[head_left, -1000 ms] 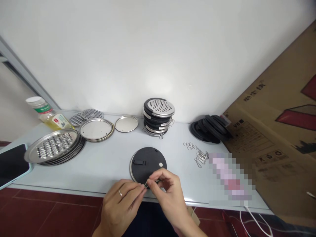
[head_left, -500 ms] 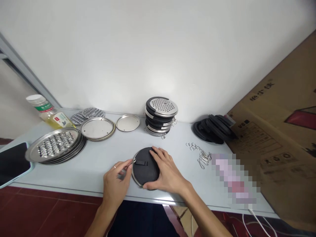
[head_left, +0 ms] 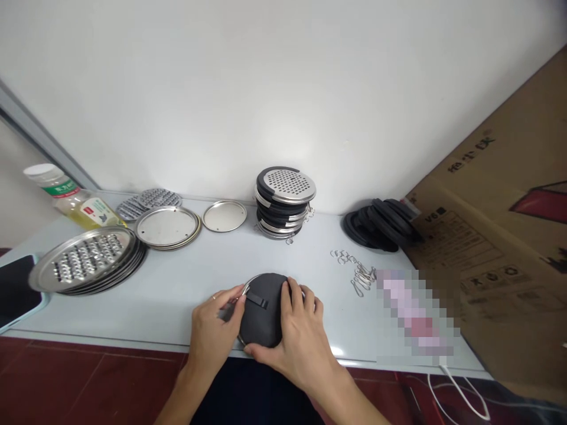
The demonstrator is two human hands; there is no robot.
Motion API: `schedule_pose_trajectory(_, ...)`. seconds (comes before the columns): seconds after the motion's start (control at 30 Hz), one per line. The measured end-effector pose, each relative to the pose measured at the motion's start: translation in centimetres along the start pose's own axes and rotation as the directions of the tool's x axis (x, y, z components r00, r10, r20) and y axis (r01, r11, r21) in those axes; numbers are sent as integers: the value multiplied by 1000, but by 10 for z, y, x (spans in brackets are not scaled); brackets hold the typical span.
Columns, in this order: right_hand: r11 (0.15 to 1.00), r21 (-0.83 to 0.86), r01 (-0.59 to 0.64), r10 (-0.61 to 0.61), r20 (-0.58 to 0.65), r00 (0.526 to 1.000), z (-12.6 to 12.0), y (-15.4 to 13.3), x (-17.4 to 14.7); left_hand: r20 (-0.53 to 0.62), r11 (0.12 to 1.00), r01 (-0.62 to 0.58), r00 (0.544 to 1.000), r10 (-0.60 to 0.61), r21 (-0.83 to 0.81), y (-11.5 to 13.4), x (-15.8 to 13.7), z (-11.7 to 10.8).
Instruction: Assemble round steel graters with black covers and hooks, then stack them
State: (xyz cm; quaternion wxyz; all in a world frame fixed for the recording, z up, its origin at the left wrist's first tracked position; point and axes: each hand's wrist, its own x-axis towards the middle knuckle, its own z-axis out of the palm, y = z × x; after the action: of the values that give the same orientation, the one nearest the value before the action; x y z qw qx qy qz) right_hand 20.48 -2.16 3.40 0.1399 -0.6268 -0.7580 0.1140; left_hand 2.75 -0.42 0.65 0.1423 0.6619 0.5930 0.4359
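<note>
Pinching together a second ago, we now split: left hand (head_left: 216, 320) pinches small metal piece (head_left: 246, 289) (hook, perhaps; fingers cover most) beside strip (head_left: 257, 300) on black disc (head_left: 261, 327); right hand (head_left: 303, 321) holds disc across, on desk (head_left: 172, 313). Work shifts, we judge, to disc's edge.

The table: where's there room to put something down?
Bare patches of the table lie between the grater stack and the left hand, and between the right hand and the metal hooks. It's crowded at the back left, with the bottle and plates, and at the black disc, where both hands are.
</note>
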Motion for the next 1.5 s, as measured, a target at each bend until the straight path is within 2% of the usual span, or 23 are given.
schedule_pose_trajectory(0.17,1000,15,8,-9,24,1000,-1,0,4,2,993,-94,996,94,78,-3,-6,-1)
schedule_pose_trajectory(0.37,995,36,92,-96,118,988,-2,2,12,-11,968,-175,984,179,178,-9,-3,2)
schedule_pose_trajectory(0.57,997,4,81,-81,100,992,-3,-4,13,15,957,-218,976,219,192,-7,-4,1)
schedule_pose_trajectory(0.73,997,29,66,-68,66,996,2,-6,11,16,949,-243,970,244,201,-6,-5,2)
schedule_pose_trajectory(0.97,953,157,261,-278,101,955,5,-2,23,1,946,-253,966,258,204,-9,-7,5)
schedule_pose_trajectory(1.17,944,167,283,-300,85,950,4,-4,24,-47,931,-283,952,301,230,-10,-9,11)
schedule_pose_trajectory(1.5,944,151,293,-306,69,949,7,-5,24,-62,933,-271,954,293,237,-14,-10,15)
